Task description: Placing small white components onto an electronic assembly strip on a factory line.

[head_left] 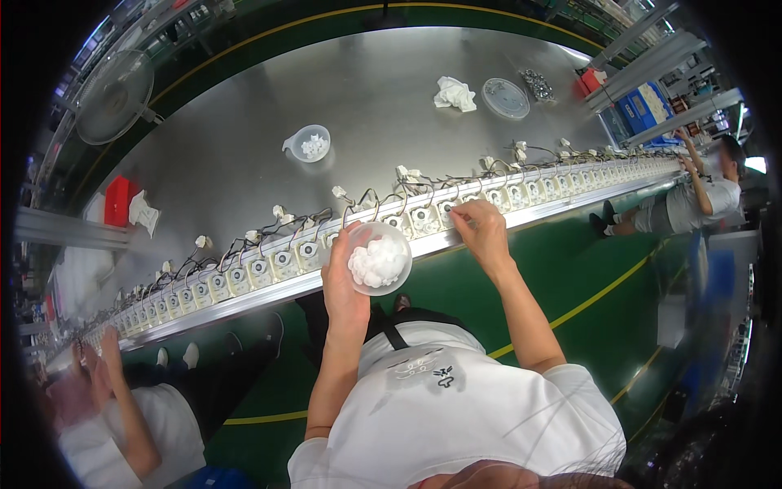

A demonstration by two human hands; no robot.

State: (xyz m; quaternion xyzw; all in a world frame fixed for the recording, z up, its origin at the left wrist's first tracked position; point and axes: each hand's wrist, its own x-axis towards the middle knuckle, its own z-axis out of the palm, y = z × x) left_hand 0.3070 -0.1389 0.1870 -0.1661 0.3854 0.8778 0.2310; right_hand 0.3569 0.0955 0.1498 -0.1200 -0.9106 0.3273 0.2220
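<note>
My left hand grips a translucent plastic bowl from its left side. Inside lies a heap of small white parts, too blurred to make out their shape. My right hand is at the row, thumb and fingertips pinched together over one of the small cream-coloured motor-like units. Whatever sits between those fingertips is hidden. The units stand side by side in a long metal rail, each with a dark round centre. Dark wires with white connectors trail behind them onto the table.
On the metal table are a second bowl with white pieces, a crumpled white cloth, a round clear lid and a bag of metal parts. A red box stands left. Co-workers flank me: one left, one right.
</note>
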